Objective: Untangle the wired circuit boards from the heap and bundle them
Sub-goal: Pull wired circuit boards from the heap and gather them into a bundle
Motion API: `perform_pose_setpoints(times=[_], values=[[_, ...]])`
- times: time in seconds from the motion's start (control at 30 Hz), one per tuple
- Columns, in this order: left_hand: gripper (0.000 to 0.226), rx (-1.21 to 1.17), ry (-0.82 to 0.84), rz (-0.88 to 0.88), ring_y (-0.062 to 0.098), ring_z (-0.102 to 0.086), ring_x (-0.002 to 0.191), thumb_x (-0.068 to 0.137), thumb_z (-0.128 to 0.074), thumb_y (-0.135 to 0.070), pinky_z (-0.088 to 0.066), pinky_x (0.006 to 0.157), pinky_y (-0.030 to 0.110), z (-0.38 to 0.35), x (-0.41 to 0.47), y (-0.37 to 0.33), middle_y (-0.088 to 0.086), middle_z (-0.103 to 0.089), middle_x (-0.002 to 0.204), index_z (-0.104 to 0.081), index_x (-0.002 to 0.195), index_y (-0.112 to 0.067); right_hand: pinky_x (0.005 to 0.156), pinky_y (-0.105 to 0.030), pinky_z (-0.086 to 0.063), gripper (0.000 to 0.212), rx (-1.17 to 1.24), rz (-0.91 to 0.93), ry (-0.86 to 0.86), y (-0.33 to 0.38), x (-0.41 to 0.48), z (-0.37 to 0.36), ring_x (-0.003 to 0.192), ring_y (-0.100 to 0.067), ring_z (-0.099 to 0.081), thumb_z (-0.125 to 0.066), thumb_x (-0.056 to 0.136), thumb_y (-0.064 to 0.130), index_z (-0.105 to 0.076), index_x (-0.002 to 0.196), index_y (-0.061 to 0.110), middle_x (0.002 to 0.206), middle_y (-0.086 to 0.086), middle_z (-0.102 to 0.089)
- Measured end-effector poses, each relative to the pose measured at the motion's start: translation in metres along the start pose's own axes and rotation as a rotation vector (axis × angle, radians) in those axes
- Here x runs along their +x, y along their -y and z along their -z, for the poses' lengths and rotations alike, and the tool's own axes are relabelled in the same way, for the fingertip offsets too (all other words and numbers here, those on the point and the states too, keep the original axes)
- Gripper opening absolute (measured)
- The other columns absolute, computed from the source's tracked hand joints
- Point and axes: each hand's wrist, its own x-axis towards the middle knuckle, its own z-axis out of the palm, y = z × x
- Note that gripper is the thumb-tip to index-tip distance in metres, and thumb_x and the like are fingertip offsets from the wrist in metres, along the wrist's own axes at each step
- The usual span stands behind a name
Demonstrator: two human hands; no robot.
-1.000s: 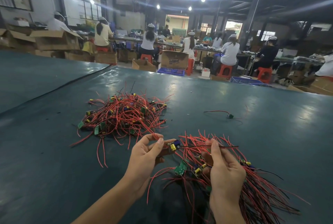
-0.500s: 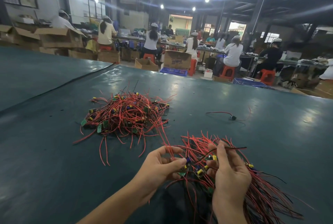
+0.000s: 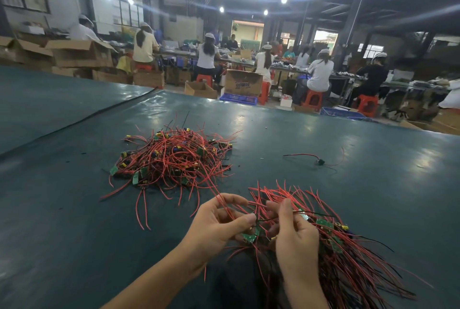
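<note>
A tangled heap (image 3: 171, 157) of small green circuit boards with red and black wires lies on the dark green table (image 3: 74, 221), left of centre. A combed-out bundle (image 3: 348, 254) of the same boards fans toward the lower right. My left hand (image 3: 219, 226) pinches a wired board (image 3: 249, 237) and its red wires at the bundle's near end. My right hand (image 3: 296, 239) grips the bundle's boards and wires, with a black wire running past its fingers. One red wire trails from my left hand back to the heap.
A single stray wired board (image 3: 318, 160) lies alone farther right on the table. A seam (image 3: 82, 119) crosses the table cover at the left. Beyond the far edge are cardboard boxes (image 3: 242, 83), red stools and seated workers at benches.
My left hand has brought the board in against the bundle by my right hand. Both hands sit closer together, and the board's wires now lie among the bundle's wires.
</note>
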Motion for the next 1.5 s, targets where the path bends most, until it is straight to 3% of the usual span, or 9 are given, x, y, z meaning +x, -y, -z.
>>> perform_pose_setpoints(times=[0.3, 0.47, 0.53, 0.63, 0.7, 0.77, 1.1, 1.27, 1.5], values=[[0.039, 0.035, 0.055, -0.088, 0.019, -0.066, 0.062, 0.064, -0.076, -0.015, -0.050, 0.052, 0.022, 0.006, 0.003, -0.014, 0.006, -0.067, 0.064, -0.052, 0.093, -0.005, 0.039, -0.016, -0.043, 0.039, 0.144, -0.022, -0.211, 0.004, 0.017, 0.024, 0.040, -0.001, -0.048, -0.043, 0.102, 0.039, -0.074, 0.087, 0.020, 0.052, 0.013, -0.060], [0.037, 0.018, 0.032, -0.068, 0.014, -0.064, 0.060, 0.065, -0.077, -0.017, -0.051, 0.055, 0.021, 0.007, 0.002, -0.008, 0.006, -0.066, 0.066, -0.057, 0.093, -0.003, 0.037, -0.020, -0.036, 0.049, 0.045, 0.000, 0.027, 0.001, -0.001, 0.004, 0.037, -0.009, -0.040, -0.049, 0.086, 0.052, -0.075, 0.090, 0.011, 0.043, 0.004, -0.045], [0.036, 0.028, 0.037, -0.068, 0.014, -0.063, 0.060, 0.065, -0.077, -0.017, -0.051, 0.056, 0.021, 0.007, 0.002, -0.006, 0.005, -0.067, 0.067, -0.058, 0.092, -0.004, 0.042, -0.034, -0.041, 0.057, -0.028, 0.065, 0.162, -0.002, -0.010, -0.009, 0.043, -0.025, -0.043, -0.053, 0.084, 0.049, -0.070, 0.082, -0.006, 0.048, -0.010, -0.051], [0.034, 0.047, 0.050, -0.069, 0.012, -0.062, 0.058, 0.066, -0.077, -0.015, -0.051, 0.056, 0.021, 0.006, 0.002, -0.004, 0.004, -0.066, 0.066, -0.058, 0.092, -0.003, 0.058, -0.045, -0.050, 0.047, -0.038, 0.092, 0.193, -0.003, -0.014, -0.015, 0.058, -0.036, -0.058, -0.055, 0.093, 0.036, -0.071, 0.079, -0.006, 0.065, -0.020, -0.066], [0.033, 0.054, 0.060, -0.075, 0.012, -0.062, 0.058, 0.068, -0.076, -0.013, -0.050, 0.055, 0.021, 0.005, 0.001, -0.005, 0.003, -0.065, 0.065, -0.058, 0.093, -0.004, 0.053, -0.031, -0.053, 0.037, 0.005, 0.063, 0.150, -0.001, -0.009, -0.009, 0.054, -0.022, -0.060, -0.056, 0.091, 0.035, -0.077, 0.078, 0.008, 0.057, -0.009, -0.065], [0.036, 0.058, 0.071, -0.085, 0.014, -0.064, 0.060, 0.067, -0.077, -0.015, -0.050, 0.055, 0.022, 0.004, 0.001, -0.007, 0.003, -0.065, 0.065, -0.056, 0.095, -0.004, 0.042, -0.019, -0.034, 0.035, 0.063, 0.024, 0.077, 0.003, -0.004, -0.002, 0.042, -0.009, -0.038, -0.054, 0.088, 0.041, -0.079, 0.076, 0.019, 0.046, 0.002, -0.044], [0.046, 0.025, 0.044, -0.095, 0.021, -0.068, 0.064, 0.062, -0.079, -0.019, -0.046, 0.050, 0.021, 0.015, 0.007, -0.018, 0.007, -0.067, 0.066, -0.052, 0.097, -0.007, 0.036, -0.017, -0.030, 0.031, 0.273, -0.023, -0.198, 0.012, 0.016, 0.026, 0.039, -0.003, -0.030, -0.054, 0.098, 0.027, -0.077, 0.079, 0.020, 0.047, 0.008, -0.037], [0.051, -0.359, -0.121, 0.050, 0.012, -0.061, 0.055, 0.060, -0.078, -0.016, -0.047, 0.046, 0.016, 0.016, 0.012, -0.015, 0.007, -0.067, 0.072, -0.058, 0.107, -0.008, 0.038, -0.019, -0.027, 0.030, 0.292, 0.050, -0.081, 0.015, 0.009, 0.018, 0.041, -0.004, -0.032, -0.055, 0.089, 0.036, -0.079, 0.076, 0.023, 0.052, 0.008, -0.046], [0.018, -0.673, -0.118, 0.132, 0.013, -0.069, 0.065, 0.063, -0.072, -0.006, -0.055, 0.055, 0.016, 0.018, 0.012, -0.016, 0.010, -0.071, 0.078, -0.077, 0.080, -0.004, 0.039, -0.022, -0.024, 0.028, 0.282, 0.078, 0.001, 0.016, 0.002, 0.011, 0.040, -0.006, -0.029, -0.056, 0.086, 0.035, -0.079, 0.075, 0.022, 0.050, 0.003, -0.045]])
